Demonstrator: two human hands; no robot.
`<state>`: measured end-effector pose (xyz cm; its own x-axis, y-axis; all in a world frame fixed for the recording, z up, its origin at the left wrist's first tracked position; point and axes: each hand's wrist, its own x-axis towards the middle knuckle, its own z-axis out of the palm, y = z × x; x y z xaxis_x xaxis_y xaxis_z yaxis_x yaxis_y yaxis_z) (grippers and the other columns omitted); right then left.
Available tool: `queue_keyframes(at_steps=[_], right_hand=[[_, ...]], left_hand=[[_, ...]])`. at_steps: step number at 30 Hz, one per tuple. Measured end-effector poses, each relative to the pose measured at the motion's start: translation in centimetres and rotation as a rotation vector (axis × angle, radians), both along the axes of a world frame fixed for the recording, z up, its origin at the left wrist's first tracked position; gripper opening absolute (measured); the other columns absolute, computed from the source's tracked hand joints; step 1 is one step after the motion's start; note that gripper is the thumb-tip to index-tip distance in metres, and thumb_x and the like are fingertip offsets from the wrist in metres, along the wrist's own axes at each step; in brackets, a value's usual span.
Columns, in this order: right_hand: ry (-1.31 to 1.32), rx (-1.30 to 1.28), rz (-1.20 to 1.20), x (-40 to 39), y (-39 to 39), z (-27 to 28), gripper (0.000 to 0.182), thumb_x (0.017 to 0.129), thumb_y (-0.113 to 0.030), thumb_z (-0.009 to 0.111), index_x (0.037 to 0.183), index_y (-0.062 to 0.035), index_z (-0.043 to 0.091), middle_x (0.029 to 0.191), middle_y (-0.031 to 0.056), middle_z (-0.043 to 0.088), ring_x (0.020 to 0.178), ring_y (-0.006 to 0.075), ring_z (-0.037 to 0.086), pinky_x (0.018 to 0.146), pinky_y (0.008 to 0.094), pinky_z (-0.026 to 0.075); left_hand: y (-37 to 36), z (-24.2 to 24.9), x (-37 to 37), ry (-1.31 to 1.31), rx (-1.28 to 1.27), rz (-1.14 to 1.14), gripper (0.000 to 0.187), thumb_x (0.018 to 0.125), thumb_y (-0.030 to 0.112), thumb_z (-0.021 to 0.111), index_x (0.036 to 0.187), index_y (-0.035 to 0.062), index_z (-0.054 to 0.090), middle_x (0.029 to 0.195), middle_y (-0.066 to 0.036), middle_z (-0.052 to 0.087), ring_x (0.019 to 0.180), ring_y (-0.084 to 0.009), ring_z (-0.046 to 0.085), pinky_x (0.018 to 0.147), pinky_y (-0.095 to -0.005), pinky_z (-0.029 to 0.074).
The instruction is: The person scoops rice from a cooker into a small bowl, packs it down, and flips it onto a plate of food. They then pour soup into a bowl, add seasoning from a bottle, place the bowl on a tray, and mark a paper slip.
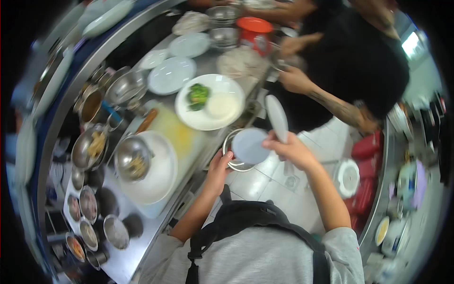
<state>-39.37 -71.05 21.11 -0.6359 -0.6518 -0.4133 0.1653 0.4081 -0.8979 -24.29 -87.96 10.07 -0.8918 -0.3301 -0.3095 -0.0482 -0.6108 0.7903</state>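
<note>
My left hand (218, 173) grips the rim of a metal bowl (229, 143) above the floor, close to the counter edge. In my right hand (294, 150) is a white rice paddle (276, 113), its broad end pointing up and away from me. The fingertips of that hand also touch a pale round disc (250, 146) lying over the bowl's opening; whether it is a lid or a small dish I cannot make out. Beyond the bowl, a large white plate (187, 115) on the counter carries green vegetables (198, 95) and a smooth white mound of rice (223, 105).
On the left are a cutting board (176, 124), a white basin (163, 175) with a metal bowl (124, 158) in it, and several ingredient bowls. White plates (171, 75) stand farther back. A co-worker in black (350, 61) works at the far right. Red containers (366, 146) line the floor.
</note>
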Motion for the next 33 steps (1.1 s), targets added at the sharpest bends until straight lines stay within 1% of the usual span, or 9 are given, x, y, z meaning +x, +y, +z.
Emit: queue_keyframes(at_steps=[3,5,13,21,22,26,27,30,33], right_hand=[[0.582,0.016,-0.14,1.4,7.2,-0.5,0.054,0.073,-0.033,0.081,0.11,-0.0022,0.056,0.097,0.0081,0.062,0.087,0.0166,0.06,0.077,0.0298,0.049],[0.474,0.003,-0.286,2.3,14.2,0.4,0.054,0.074,-0.031,0.08,0.114,-0.0023,0.056,0.105,0.0104,0.062,0.096,0.0166,0.059,0.085,0.0319,0.047],[0.351,0.033,-0.959,16.1,45.6,-2.7,0.033,0.077,-0.018,0.075,0.107,-0.0066,0.067,0.075,0.0015,0.064,0.073,0.0102,0.061,0.069,0.0263,0.049],[0.122,0.396,-1.507,29.8,55.0,-5.1,0.041,0.075,-0.027,0.079,0.106,-0.0035,0.065,0.081,0.0081,0.067,0.074,0.0128,0.062,0.07,0.0291,0.047],[0.159,0.398,-1.554,30.8,55.8,-6.7,0.042,0.076,-0.026,0.078,0.108,-0.003,0.064,0.083,0.0095,0.067,0.078,0.0137,0.062,0.072,0.0294,0.048],[0.172,0.312,-1.754,33.4,58.0,-9.1,0.042,0.082,-0.017,0.071,0.118,-0.0004,0.058,0.102,0.012,0.067,0.095,0.0175,0.062,0.084,0.0309,0.048],[0.16,0.303,-1.812,33.7,58.6,-9.2,0.041,0.083,-0.015,0.07,0.119,-0.0001,0.057,0.104,0.0116,0.067,0.096,0.018,0.062,0.086,0.0311,0.047],[0.112,0.164,-1.961,34.2,61.4,-10.7,0.039,0.085,-0.013,0.067,0.12,-0.0002,0.055,0.1,0.0069,0.066,0.088,0.0152,0.062,0.077,0.0289,0.05],[0.003,0.153,-2.035,32.4,66.0,-8.4,0.037,0.086,-0.012,0.066,0.12,-0.0015,0.056,0.09,0.0026,0.063,0.075,0.0095,0.059,0.064,0.0249,0.048]], left_hand=[[5.9,0.7,-2.9,0.003,0.254,-0.125,0.039,0.097,0.032,0.05,0.126,0.0056,0.052,0.117,-0.007,0.059,0.108,-0.0166,0.057,0.094,-0.0357,0.045],[10.2,-0.5,-5.0,-0.05,0.157,-0.226,0.04,0.097,0.033,0.05,0.124,0.0041,0.053,0.122,-0.007,0.059,0.112,-0.0165,0.057,0.095,-0.0357,0.045],[38.2,-2.1,-12.4,-0.09,-0.103,-1.005,0.056,0.097,0.045,0.045,0.133,0.0019,0.045,0.127,-0.01,0.056,0.115,-0.0206,0.056,0.096,-0.0376,0.045],[68.8,-4.7,-19.1,0.228,-0.579,-1.538,0.055,0.092,0.046,0.053,0.102,-0.0075,0.064,0.096,-0.011,0.064,0.087,-0.0164,0.055,0.08,-0.0278,0.044],[73.0,-6.2,-21.1,0.365,-0.595,-1.552,0.054,0.09,0.05,0.055,0.106,-0.0014,0.062,0.09,-0.008,0.064,0.075,-0.0161,0.064,0.061,-0.0305,0.055],[87.9,-1.1,-26.1,0.799,-0.758,-1.359,0.043,0.093,0.041,0.054,0.103,0.0002,0.062,0.083,-0.006,0.061,0.07,-0.0158,0.061,0.049,-0.0302,0.054],[89.9,3.7,-25.6,0.645,-0.775,-1.4,0.041,0.092,0.037,0.051,0.11,0.0018,0.062,0.079,-0.01,0.063,0.077,-0.0196,0.062,0.073,-0.0402,0.05],[100.1,6.3,-30.3,0.971,-1.099,-1.005,0.037,0.086,0.031,0.055,0.117,0.012,0.062,0.083,-0.017,0.064,0.082,-0.0347,0.066,0.076,-0.0438,0.052],[108.4,6.9,-33.4,1.266,-1.324,-0.615,0.034,0.082,0.03,0.059,0.113,0.0158,0.065,0.096,-0.019,0.063,0.082,-0.0335,0.065,0.073,-0.0431,0.052]])
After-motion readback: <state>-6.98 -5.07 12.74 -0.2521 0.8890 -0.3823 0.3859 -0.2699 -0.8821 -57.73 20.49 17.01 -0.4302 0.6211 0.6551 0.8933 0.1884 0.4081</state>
